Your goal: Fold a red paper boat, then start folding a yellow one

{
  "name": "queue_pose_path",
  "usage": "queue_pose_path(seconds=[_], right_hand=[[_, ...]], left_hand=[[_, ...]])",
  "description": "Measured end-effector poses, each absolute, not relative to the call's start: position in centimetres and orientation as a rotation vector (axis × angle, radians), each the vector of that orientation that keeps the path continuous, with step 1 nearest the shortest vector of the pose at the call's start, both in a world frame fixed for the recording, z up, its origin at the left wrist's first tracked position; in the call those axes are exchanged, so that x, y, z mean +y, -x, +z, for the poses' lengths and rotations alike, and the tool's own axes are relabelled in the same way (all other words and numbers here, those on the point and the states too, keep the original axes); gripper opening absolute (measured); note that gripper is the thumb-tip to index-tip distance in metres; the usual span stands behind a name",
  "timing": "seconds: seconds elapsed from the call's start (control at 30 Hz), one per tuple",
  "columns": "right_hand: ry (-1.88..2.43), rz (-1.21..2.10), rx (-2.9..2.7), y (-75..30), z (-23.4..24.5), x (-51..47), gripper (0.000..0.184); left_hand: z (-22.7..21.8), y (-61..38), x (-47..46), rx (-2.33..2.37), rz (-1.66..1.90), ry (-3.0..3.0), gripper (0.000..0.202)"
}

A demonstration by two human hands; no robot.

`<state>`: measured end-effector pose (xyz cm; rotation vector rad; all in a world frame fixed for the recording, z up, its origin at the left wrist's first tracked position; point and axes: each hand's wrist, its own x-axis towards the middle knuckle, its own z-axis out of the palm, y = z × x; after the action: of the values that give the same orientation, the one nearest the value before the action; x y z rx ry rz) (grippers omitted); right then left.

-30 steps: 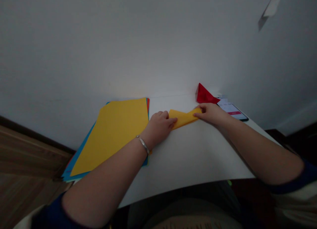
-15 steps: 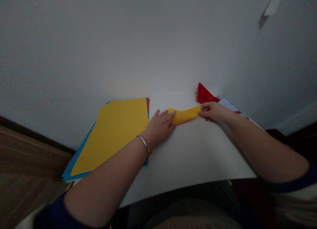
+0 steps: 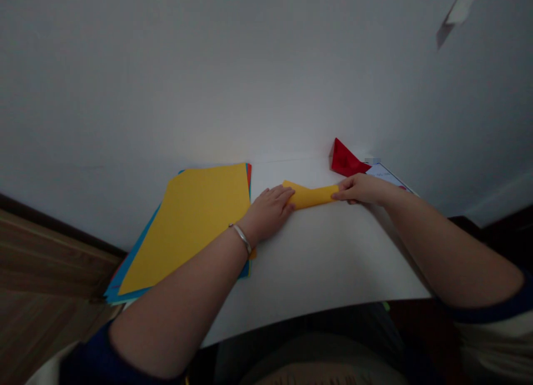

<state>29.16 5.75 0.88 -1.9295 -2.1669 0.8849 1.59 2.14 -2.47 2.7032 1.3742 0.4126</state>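
A folded strip of yellow paper [image 3: 313,195] lies on the white table [image 3: 325,263] near the wall. My left hand [image 3: 270,212], with a silver bracelet on its wrist, rests with fingers flat on the strip's left end. My right hand [image 3: 361,189] pinches the strip's right end between thumb and fingers. The paper bulges a little between the two hands.
A stack of coloured sheets [image 3: 195,221], yellow on top with blue and red edges showing, lies at the left of the table. A folded red paper shape [image 3: 345,160] stands against the wall. A phone [image 3: 389,177] lies behind my right hand. Wooden floor shows at the left.
The yellow paper has gone from a flat angled piece to a narrower folded strip. My left hand's fingers stretched out onto it and my right hand shifted slightly back.
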Motion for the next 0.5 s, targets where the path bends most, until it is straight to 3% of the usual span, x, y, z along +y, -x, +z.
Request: queue_pose_path(seconds=[0.5], right_hand=[[1.968,0.441,-2.319,-28.0,0.8,5.3,0.027]], left_hand=[[-2.5,-1.9,2.7,1.354,0.495,-2.686,0.043]])
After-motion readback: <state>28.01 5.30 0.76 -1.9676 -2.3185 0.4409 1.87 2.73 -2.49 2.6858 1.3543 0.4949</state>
